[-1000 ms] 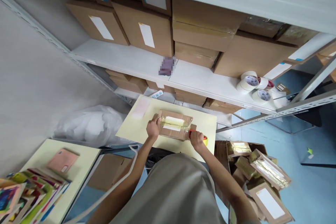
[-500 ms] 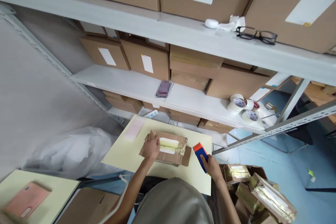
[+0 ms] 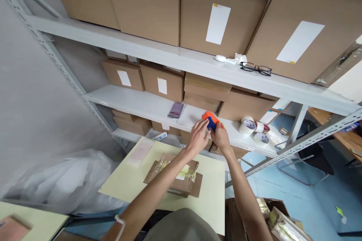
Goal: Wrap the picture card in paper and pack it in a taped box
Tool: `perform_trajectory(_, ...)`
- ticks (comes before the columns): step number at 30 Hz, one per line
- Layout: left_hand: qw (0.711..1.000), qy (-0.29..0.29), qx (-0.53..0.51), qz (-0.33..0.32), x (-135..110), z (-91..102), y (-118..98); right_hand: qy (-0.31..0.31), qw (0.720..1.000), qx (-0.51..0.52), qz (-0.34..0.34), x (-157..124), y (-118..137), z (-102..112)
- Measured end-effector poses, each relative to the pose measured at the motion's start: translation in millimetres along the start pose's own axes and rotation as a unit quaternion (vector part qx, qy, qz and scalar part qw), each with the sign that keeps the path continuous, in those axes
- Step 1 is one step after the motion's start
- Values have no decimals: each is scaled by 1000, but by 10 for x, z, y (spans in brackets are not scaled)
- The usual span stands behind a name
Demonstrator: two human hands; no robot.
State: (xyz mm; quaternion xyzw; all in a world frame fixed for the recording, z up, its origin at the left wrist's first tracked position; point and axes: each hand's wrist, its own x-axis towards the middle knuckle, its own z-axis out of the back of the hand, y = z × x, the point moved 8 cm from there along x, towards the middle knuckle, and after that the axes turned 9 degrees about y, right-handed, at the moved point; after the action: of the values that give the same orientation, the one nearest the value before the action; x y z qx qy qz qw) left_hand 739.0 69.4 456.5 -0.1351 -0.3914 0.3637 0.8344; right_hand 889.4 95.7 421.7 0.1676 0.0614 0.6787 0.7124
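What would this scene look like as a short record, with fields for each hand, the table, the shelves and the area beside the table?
Right hand: grips an orange-and-blue tape dispenser
Left hand: fingers at the dispenser's left side; exact contact unclear
Table: cardboard parcel with shiny tape, partly behind the left forearm
Upper shelf: large cartons, dark-framed glasses
Shelf below: more cartons, tape rolls
Right of table: taped parcels

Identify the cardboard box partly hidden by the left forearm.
The taped box on the pale yellow table, crossed by the left forearm in this view. The boxes opposite stand on shelves; those at lower right lie in a carton.
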Motion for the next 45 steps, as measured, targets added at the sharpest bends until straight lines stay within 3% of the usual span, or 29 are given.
perform_trajectory(4,1000,-2,1,26,-87,19,105,8,1000,-23,8,248,37,-151)
perform_trajectory(8,997,12,5,79,-397,-92,386,-4,998,-53,21,270,-8,-294)
perform_trajectory(11,989,34,13,143,-863,-143,777,-101,994,-11,33,-25,-76,-306)
perform_trajectory(14,961,59,52,264,-1581,-93,1347,-162,986,45,10,-608,-176,-478)
perform_trajectory(16,925,80,91,360,-2112,-35,1717,-69,995,67,-33,-1008,-209,-854)
perform_trajectory(17,904,92,109,403,-2351,-12,1862,21,995,65,-67,-1205,-212,-1121)
perform_trajectory(19,879,128,118,445,-2686,-42,2026,205,970,44,-126,-1621,-168,-1647)
perform_trajectory(21,867,169,106,457,-2847,-146,2053,310,940,22,-142,-1941,-50,-1988)
perform_trajectory(23,858,186,95,469,-2900,-245,2009,335,933,10,-135,-2087,72,-2140)
perform_trajectory(28,843,159,79,508,-2934,-295,1944,318,935,29,-157,-2149,46,-2228)
perform_trajectory(34,843,169,29,509,-3002,-183,1981,258,934,189,-159,-2129,-179,-2286)
perform_trajectory(38,847,135,9,515,-2983,-27,1858,213,925,275,-151,-2138,-245,-2169)
perform_trajectory(42,876,36,-96,472,-2911,191,1694,165,917,344,-117,-2240,-182,-1838)
perform_trajectory(45,885,0,-182,429,-2883,311,1612,134,919,359,-93,-2355,-126,-1611)
